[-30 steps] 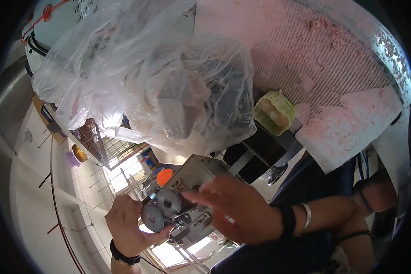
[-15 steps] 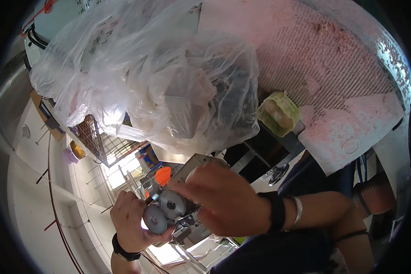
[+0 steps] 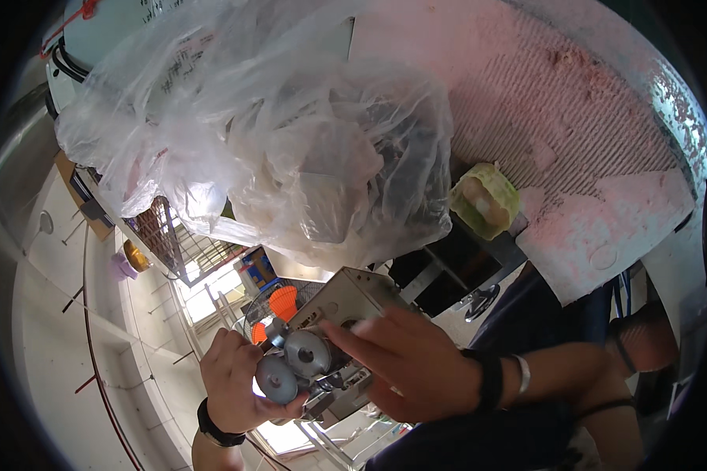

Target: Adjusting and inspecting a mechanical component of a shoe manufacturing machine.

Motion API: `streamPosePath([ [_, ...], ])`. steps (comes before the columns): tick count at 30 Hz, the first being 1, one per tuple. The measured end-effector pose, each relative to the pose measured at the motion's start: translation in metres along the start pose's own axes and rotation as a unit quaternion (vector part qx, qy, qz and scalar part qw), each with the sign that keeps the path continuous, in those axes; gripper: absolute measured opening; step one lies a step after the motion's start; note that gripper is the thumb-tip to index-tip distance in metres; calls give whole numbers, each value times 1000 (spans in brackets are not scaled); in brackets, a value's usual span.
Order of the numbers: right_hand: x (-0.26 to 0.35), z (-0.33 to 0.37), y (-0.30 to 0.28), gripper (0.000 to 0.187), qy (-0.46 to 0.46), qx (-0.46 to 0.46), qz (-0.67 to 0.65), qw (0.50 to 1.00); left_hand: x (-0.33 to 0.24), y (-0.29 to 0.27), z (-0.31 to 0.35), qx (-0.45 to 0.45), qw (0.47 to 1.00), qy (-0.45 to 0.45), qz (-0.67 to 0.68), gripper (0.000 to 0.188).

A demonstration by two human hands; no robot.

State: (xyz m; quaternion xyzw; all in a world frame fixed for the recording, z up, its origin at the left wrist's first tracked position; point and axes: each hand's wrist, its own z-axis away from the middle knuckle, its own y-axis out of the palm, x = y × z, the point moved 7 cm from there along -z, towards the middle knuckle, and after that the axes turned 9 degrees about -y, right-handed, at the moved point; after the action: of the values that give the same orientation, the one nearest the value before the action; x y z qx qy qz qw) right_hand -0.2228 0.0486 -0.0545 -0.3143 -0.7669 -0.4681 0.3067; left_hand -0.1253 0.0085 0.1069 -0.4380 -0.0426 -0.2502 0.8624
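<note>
A beige metal box point(image 3: 330, 302) bears two round grey metal discs side by side, low in the middle of the view. My left hand point(image 3: 232, 381) is closed round the lower disc point(image 3: 277, 379), its thumb along the bottom edge and its fingers partly hidden behind. The upper disc point(image 3: 307, 353) has a dark hole at its centre. To the right of the discs, my right hand point(image 3: 420, 365) is over the box's side, slightly blurred. Its index finger stretches toward the upper disc, the fingers are apart, and I see nothing held in them.
A large clear plastic bag point(image 3: 291, 157) spreads above the box. At right lies a ribbed board point(image 3: 573, 118) covered in pink dust, with a green open container point(image 3: 485, 200) at its near edge. Behind the discs stands a fan with orange blades point(image 3: 281, 302).
My right hand has drawn back a little to the right and down, away from the discs, and its index finger now extends. My left hand keeps its hold, shifted slightly right with the view.
</note>
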Motion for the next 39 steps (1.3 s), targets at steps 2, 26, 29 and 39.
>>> streamPosePath([
  [2, 5, 13, -4, 64, -5, 18, 1, 1000, 2, 1, 1, 12, 1000, 0, -2, 62],
  [26, -5, 22, 4, 72, -10, 51, 8, 999, -9, -9, -4, 30, 986, -95, -131, 67],
  [29, -17, 15, 6, 73, -33, 4, 1, 999, -13, -9, -3, 13, 982, -91, -168, 67],
  [39, -19, 19, 3, 77, 9, -10, -24, 1000, -4, -4, 2, 8, 992, -23, -125, 69],
])
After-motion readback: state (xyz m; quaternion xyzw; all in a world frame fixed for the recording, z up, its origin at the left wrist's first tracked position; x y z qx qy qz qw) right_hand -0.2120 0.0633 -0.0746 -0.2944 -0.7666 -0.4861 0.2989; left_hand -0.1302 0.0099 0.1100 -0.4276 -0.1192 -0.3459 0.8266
